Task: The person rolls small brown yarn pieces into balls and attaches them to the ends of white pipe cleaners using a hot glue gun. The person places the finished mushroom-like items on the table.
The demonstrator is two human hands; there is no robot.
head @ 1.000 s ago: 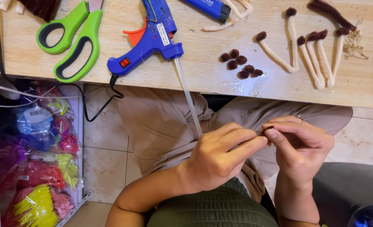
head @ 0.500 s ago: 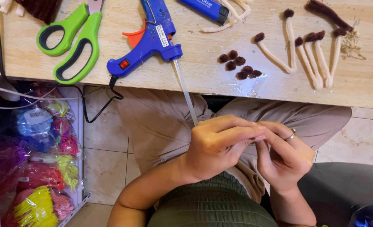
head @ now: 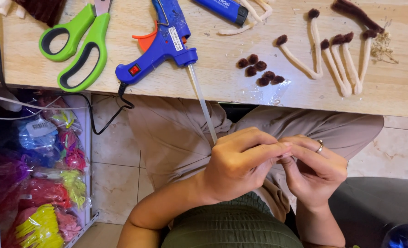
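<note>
Both hands meeting over the lap below the bench (head: 213, 87), left hand (head: 240, 165) and right hand (head: 316, 170) pinching fingertips together, whatever they grip hidden, blue glue gun (head: 160, 46) and green scissors (head: 77, 46) lying above

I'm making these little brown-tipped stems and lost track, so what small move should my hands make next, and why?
Probably ease the fingertips apart to check the piece. The left hand and right hand are pinched together over your lap, hiding whatever they hold, while finished brown-tipped stems and loose brown pompoms wait on the wooden table.
</note>
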